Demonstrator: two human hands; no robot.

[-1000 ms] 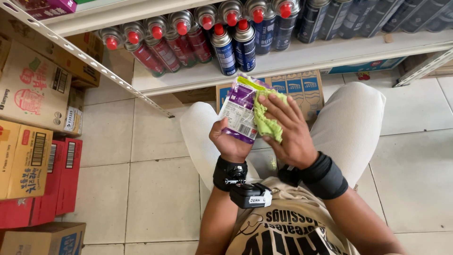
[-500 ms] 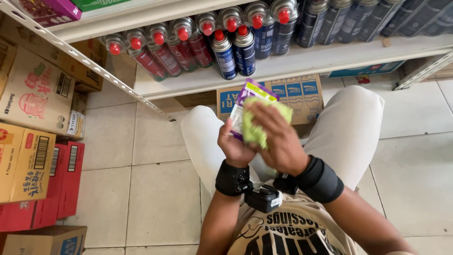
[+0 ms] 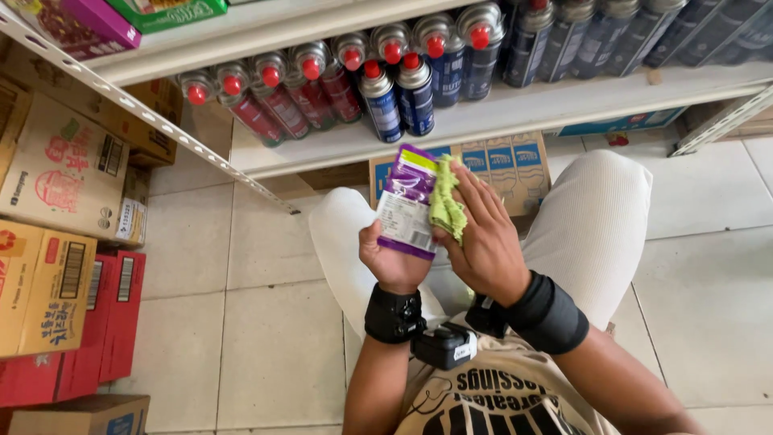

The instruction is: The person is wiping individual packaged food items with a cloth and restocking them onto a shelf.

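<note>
The person is sitting low on the tile floor (image 3: pixel 266 346) in front of a white shelf (image 3: pixel 515 109) full of cans (image 3: pixel 398 93), with boxes (image 3: pixel 48 242) stacked at the left. The left hand (image 3: pixel 394 262) is lifting a purple packet (image 3: pixel 409 201) up, fingers wrapping tight round its bottom edge. The right hand (image 3: pixel 487 238) is lying flat, pressing a green cloth (image 3: pixel 445 201) against the packet's right side.

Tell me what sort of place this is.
Likely a shop aisle or stockroom: a metal shelf lined with rows of spray cans, and stacked cardboard cartons on the tiled floor.
</note>
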